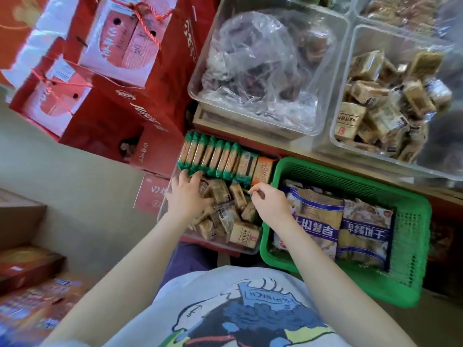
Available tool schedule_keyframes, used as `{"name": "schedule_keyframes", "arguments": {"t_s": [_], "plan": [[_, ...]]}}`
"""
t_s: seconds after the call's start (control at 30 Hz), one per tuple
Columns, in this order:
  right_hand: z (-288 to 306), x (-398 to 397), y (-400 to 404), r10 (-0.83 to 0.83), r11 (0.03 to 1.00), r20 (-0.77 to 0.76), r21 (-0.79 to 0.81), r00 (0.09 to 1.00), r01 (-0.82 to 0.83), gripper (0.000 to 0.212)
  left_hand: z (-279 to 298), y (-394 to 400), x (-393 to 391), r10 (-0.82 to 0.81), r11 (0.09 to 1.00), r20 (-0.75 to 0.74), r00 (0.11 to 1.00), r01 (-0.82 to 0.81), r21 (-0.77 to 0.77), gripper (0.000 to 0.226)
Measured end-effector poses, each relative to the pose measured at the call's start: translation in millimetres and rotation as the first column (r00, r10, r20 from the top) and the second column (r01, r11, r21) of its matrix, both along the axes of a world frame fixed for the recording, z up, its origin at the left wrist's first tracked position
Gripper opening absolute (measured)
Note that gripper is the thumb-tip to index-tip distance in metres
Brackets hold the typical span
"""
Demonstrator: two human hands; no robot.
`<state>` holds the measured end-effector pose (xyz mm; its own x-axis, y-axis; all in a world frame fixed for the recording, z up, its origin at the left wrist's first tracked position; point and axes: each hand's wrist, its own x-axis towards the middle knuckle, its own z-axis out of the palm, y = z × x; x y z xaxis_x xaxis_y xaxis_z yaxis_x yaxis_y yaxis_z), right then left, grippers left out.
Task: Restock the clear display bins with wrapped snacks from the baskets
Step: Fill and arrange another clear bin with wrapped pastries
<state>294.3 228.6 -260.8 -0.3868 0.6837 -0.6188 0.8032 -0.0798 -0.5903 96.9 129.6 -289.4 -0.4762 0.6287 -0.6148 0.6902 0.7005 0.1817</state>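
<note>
A low clear bin (164,209) on the floor holds a row of green-wrapped cracker packs (213,156) at its far side and loose tan wrapped snacks (230,211) nearer me. My left hand (186,194) reaches into this bin, fingers spread over the tan snacks beside the green packs. My right hand (269,202) hovers at the bin's right edge with fingers curled; a small thing may be pinched between thumb and finger, but I cannot tell. A green basket (411,226) to the right holds large blue-and-white snack bags (315,216).
Above, a shelf carries clear display bins: one with crumpled clear plastic (263,61), one with tan wrapped snacks (385,106). Red gift boxes (120,78) stack at the left. A cardboard box (20,216) and red packs lie at lower left.
</note>
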Motion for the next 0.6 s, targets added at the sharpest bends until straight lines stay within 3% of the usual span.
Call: {"name": "schedule_keyframes", "arguments": {"t_s": [0.13,0.27,0.33,0.4,0.43,0.5,0.6], "plan": [[2.4,-10.1,-2.0,0.002,1.000,-0.002,0.010,1.000,-0.002,0.019,-0.1,-2.2,-8.3,0.080,0.996,0.050,0.996,-0.081,0.030,0.070],[14.9,-27.7,1.8,-0.098,0.995,-0.111,-0.015,0.989,0.097,0.016,18.6,0.2,-7.7,0.067,0.947,0.133,0.989,-0.106,0.303,0.060],[28.4,-37.9,6.7,-0.202,0.972,-0.221,-0.163,0.954,0.168,0.028,36.2,9.7,2.2,-0.041,0.874,0.213,0.976,-0.068,0.480,0.066],[42.9,-41.1,14.2,-0.341,0.899,-0.324,-0.387,0.883,0.206,0.053,54.2,25.8,17.0,-0.196,0.750,0.229,0.953,-0.004,0.661,0.078],[51.8,-39.7,19.6,-0.379,0.876,-0.374,-0.439,0.846,0.199,0.054,62.2,35.6,24.9,-0.259,0.688,0.227,0.939,0.014,0.725,0.084],[69.6,-31.1,35.1,-0.400,0.893,-0.453,-0.389,0.797,0.227,0.041,74.7,55.8,38.2,-0.350,0.611,0.218,0.911,0.045,0.790,0.095],[97.9,-3.7,65.3,-0.419,0.905,-0.474,-0.151,0.774,0.397,0.048,84.6,88.6,46.7,-0.375,0.650,0.147,0.915,0.146,0.745,0.108]]}}
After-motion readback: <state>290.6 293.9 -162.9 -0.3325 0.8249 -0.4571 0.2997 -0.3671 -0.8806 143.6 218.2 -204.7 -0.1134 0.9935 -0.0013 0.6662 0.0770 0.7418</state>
